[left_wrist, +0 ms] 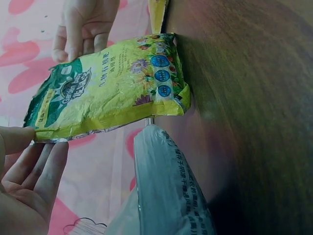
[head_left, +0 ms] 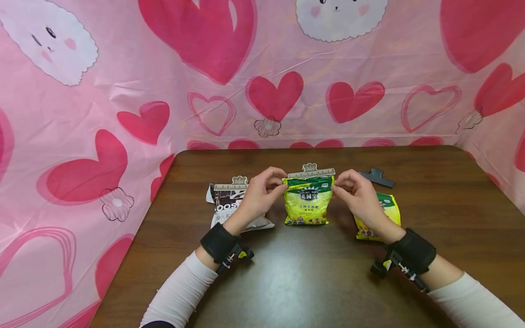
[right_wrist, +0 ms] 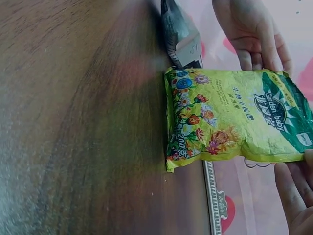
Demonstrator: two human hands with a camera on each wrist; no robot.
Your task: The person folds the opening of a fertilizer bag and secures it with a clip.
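Note:
A yellow and green fertilizer bag [head_left: 307,202] stands upright over the table, its printed front facing me and its bottom edge right at the tabletop. My left hand [head_left: 262,191] pinches its upper left corner between thumb and fingers. At the opposite upper corner, my right hand [head_left: 361,196] pinches the bag the same way. Behind the bag, a pale clip with a piano-key pattern [head_left: 311,172] shows above its top edge; the right wrist view shows this clip [right_wrist: 215,196] beyond the bag, apart from it.
Left of the held bag is a black and white bag [head_left: 225,207], with a similar piano-key clip [head_left: 231,186] at its top. A second yellow bag [head_left: 388,207] lies partly hidden behind my right forearm. A dark clip [head_left: 377,177] lies behind that bag on the wooden table [head_left: 287,282].

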